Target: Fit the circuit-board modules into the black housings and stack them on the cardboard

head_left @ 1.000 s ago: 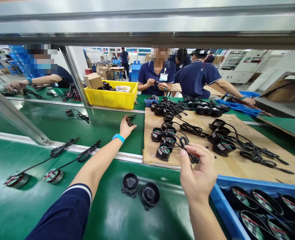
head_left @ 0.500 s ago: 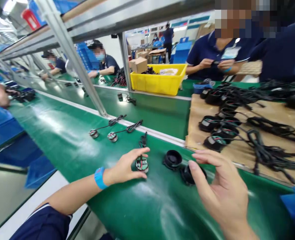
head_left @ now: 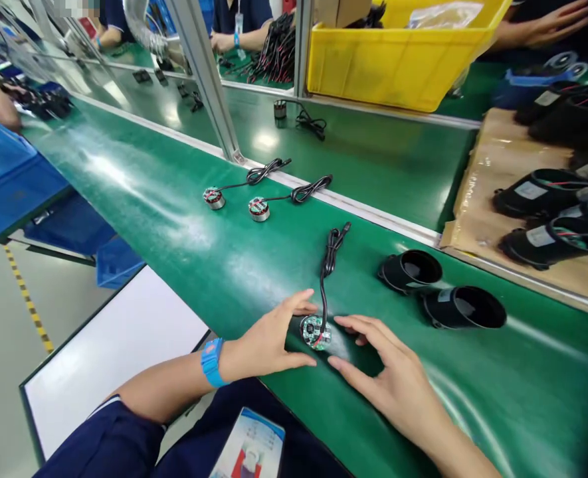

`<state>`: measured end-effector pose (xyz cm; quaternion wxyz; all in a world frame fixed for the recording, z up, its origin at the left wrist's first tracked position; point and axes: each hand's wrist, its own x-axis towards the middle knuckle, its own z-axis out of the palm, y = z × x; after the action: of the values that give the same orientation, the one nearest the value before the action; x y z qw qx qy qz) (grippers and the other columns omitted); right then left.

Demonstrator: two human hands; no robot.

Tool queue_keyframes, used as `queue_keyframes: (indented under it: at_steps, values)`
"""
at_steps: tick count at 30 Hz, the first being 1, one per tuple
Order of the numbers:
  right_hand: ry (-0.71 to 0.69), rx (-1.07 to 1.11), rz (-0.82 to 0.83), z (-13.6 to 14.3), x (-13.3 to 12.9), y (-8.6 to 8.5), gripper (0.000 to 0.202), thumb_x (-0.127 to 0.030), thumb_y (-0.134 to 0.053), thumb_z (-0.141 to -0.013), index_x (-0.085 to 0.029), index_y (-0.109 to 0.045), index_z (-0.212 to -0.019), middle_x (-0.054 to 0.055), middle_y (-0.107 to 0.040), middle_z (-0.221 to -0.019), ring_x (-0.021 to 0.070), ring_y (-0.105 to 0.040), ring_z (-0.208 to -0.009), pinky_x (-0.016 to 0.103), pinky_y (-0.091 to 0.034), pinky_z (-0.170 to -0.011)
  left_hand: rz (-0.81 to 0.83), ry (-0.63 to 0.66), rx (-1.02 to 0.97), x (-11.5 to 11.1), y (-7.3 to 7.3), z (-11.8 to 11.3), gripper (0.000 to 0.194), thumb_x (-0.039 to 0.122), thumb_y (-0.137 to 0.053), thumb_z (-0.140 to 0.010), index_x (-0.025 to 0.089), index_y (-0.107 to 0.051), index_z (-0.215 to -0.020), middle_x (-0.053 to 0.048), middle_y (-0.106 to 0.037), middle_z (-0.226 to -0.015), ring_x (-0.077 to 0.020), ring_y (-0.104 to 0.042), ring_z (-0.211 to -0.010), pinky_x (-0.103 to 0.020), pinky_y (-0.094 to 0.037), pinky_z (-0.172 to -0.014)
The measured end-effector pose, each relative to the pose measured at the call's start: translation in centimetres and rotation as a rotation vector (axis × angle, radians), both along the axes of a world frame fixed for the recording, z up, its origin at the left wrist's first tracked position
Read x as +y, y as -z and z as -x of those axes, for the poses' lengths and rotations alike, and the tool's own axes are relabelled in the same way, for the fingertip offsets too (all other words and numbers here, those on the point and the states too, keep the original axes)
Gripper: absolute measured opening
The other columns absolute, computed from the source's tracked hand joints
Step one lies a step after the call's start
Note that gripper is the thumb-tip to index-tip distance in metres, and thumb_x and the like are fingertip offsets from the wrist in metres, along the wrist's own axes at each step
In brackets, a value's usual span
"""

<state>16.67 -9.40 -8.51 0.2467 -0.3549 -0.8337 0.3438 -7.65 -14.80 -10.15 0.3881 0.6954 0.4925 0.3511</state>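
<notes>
A small round motor with a green circuit board on top sits on the green bench. Its black cable, bundled in a loop, runs away from me. My left hand curves around the motor's left side with thumb and fingers apart. From the right, my right hand faces it, fingers spread and holding nothing. Two black round housings stand to the right, beyond my right hand. Farther left lie two more motors, one nearer and one behind it, each with a bundled cable.
A metal post rises from the white rail behind the motors. Past the rail stands a yellow bin. More black housings with wires rest on cardboard at right. Co-workers' hands show across the bench and at far left. Blue crates stand left.
My view has tilted down. My right hand has moved away from the black housings, leftward to the motor. My left hand stays around the motor, whose cable now shows fully.
</notes>
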Motion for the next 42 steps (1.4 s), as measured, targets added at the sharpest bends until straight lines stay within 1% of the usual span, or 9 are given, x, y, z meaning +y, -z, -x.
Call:
queue_keyframes:
  at_steps: [3, 8, 18, 21, 24, 28, 33, 39, 42]
  values:
    - [-0.042, -0.021, -0.004, 0.9, 0.0, 0.7, 0.054, -0.039, -0.073, -0.087, -0.03, -0.051, -0.135, 0.007, -0.062, -0.127, 0.0246, -0.061, -0.116, 0.04, -0.055, -0.096, 0.019, -0.081, -0.017, -0.4, -0.1, -0.6, 0.091, 0.026, -0.082, -0.08, 0.026, -0.025, -0.151, -0.013, -0.063, -0.133, -0.0302, -0.063, -0.124, -0.052, -0.049, -0.11]
    - [-0.028, 0.007, -0.033, 1.9, 0.1, 1.4, 0.051, -0.037, -0.073, -0.085, -0.027, -0.051, -0.13, 0.008, -0.062, -0.123, 0.0247, -0.062, -0.114, 0.04, -0.055, -0.096, 0.035, -0.106, -0.053, -0.3, -0.3, -0.9, 0.078, 0.016, -0.076, -0.081, 0.023, -0.032, -0.145, -0.012, -0.064, -0.13, -0.028, -0.065, -0.122, -0.047, -0.052, -0.107]
    - [-0.032, 0.027, -0.081, 2.1, 0.6, 1.1, 0.046, -0.035, -0.074, -0.084, -0.024, -0.056, -0.125, 0.008, -0.066, -0.117, 0.0229, -0.065, -0.107, 0.035, -0.057, -0.092, 0.101, -0.042, -0.069, -0.3, -0.6, -0.6, 0.069, 0.017, -0.074, -0.084, 0.022, -0.04, -0.143, -0.011, -0.063, -0.135, -0.0274, -0.064, -0.124, -0.043, -0.053, -0.108]
    - [-0.044, 0.036, -0.017, 1.7, 0.6, 1.1, 0.048, -0.038, -0.075, -0.084, -0.025, -0.056, -0.127, 0.007, -0.067, -0.118, 0.0214, -0.066, -0.103, 0.033, -0.058, -0.085, 0.121, -0.022, 0.005, -0.1, -1.0, -0.5, 0.055, 0.021, -0.073, -0.087, 0.022, -0.048, -0.136, -0.01, -0.063, -0.134, -0.0261, -0.064, -0.122, -0.041, -0.052, -0.107]
    - [-0.008, 0.048, 0.076, 0.9, 0.5, 1.3, 0.041, -0.04, -0.075, -0.086, -0.026, -0.059, -0.122, 0.005, -0.068, -0.114, 0.018, -0.068, -0.093, 0.029, -0.06, -0.079, 0.09, 0.014, 0.03, 0.1, -1.2, -0.5, 0.044, 0.029, -0.069, -0.093, 0.023, -0.052, -0.134, -0.008, -0.066, -0.13, -0.0244, -0.064, -0.121, -0.039, -0.052, -0.106]
    - [0.004, 0.078, 0.024, 0.3, 0.2, 1.7, 0.031, -0.04, -0.075, -0.089, -0.029, -0.066, -0.117, 0.002, -0.073, -0.113, 0.0165, -0.072, -0.099, 0.026, -0.059, -0.091, -0.002, 0.04, -0.003, 0.1, -0.9, -0.4, 0.044, 0.042, -0.064, -0.097, 0.022, -0.054, -0.134, -0.01, -0.067, -0.128, -0.0231, -0.064, -0.118, -0.035, -0.052, -0.104]
    - [-0.013, 0.128, -0.083, 0.5, 0.0, 1.9, 0.03, -0.034, -0.075, -0.09, -0.026, -0.07, -0.118, 0.004, -0.075, -0.115, 0.0167, -0.074, -0.099, 0.025, -0.06, -0.093, -0.064, 0.045, 0.017, 0.1, -0.4, -0.3, 0.046, 0.048, -0.057, -0.1, 0.019, -0.054, -0.136, -0.012, -0.067, -0.127, -0.0235, -0.066, -0.116, -0.034, -0.054, -0.102]
    - [0.022, 0.158, -0.04, 0.7, 0.2, 2.1, 0.03, -0.035, -0.078, -0.087, -0.027, -0.073, -0.115, 0.003, -0.077, -0.111, 0.0187, -0.075, -0.096, 0.028, -0.062, -0.091, -0.048, 0.051, 0.034, 0.4, -0.8, -0.1, 0.046, 0.049, -0.06, -0.098, 0.019, -0.056, -0.133, -0.012, -0.068, -0.123, -0.025, -0.067, -0.112, -0.035, -0.055, -0.098]
    - [0.001, 0.143, 0.074, 0.7, 0.5, 1.3, 0.048, -0.041, -0.082, -0.082, -0.029, -0.069, -0.126, 0.004, -0.076, -0.111, 0.0189, -0.075, -0.091, 0.028, -0.063, -0.084, 0.04, 0.058, 0.008, 0.6, -1.3, 0.0, 0.046, 0.041, -0.072, -0.091, 0.022, -0.056, -0.129, -0.009, -0.069, -0.123, -0.0259, -0.067, -0.114, -0.038, -0.054, -0.1]
